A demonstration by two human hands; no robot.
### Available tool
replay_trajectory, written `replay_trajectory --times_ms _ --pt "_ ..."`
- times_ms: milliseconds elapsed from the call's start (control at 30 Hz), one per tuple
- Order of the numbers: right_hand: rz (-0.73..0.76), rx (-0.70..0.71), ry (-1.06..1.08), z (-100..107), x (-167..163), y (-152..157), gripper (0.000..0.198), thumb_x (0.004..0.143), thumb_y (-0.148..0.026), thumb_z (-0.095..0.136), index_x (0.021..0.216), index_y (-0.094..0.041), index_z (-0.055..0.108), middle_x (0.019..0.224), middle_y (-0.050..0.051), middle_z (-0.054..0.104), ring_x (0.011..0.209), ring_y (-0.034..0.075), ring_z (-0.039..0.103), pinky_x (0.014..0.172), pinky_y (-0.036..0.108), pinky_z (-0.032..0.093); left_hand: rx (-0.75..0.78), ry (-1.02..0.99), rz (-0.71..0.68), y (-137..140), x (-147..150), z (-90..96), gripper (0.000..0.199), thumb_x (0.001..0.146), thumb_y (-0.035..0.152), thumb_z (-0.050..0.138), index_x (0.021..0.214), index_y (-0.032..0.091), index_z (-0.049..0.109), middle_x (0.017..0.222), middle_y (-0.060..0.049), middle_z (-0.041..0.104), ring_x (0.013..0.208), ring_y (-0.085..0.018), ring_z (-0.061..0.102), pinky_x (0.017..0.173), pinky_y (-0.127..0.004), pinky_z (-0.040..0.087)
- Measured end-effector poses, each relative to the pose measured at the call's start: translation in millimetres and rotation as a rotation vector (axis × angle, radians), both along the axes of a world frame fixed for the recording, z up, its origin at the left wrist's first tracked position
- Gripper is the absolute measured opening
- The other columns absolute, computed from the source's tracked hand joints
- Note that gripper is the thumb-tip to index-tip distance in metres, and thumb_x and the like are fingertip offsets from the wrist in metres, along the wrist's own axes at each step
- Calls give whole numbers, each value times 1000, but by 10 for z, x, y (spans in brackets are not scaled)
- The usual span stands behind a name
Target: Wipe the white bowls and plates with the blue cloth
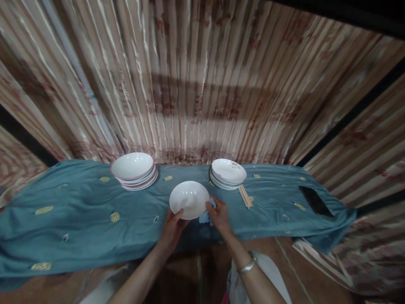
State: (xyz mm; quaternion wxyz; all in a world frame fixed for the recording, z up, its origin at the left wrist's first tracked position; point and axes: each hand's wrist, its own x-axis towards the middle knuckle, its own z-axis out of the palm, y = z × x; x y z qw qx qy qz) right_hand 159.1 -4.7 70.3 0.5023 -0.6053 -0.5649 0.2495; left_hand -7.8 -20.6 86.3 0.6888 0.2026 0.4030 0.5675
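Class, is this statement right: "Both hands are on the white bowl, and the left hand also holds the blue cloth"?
Not quite: the head view shows the blue cloth in the right hand, not the left hand. Both are on the white bowl.

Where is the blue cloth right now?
In the head view, the blue cloth is below the middle, held in the right hand at the right edge of the white bowl.

Teal-clothed table (95, 236), stacked red-rimmed dishes (134, 171) left of centre, stacked plates (228, 174) and chopsticks (244, 196) right of centre, black phone (315, 201) at far right
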Motion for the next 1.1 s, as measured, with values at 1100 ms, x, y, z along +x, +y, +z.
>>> replay_trajectory --times_ms 1100 --pt "664 -215 -387 234 218 -24 22 84 -13 55 96 -18 72 98 5 72 95 19 65 87 29 47 -95 103 -264 139 21 -120 71 70 34 76 135 23 50 123 -12 66 104 -29 66 84 -44 57"
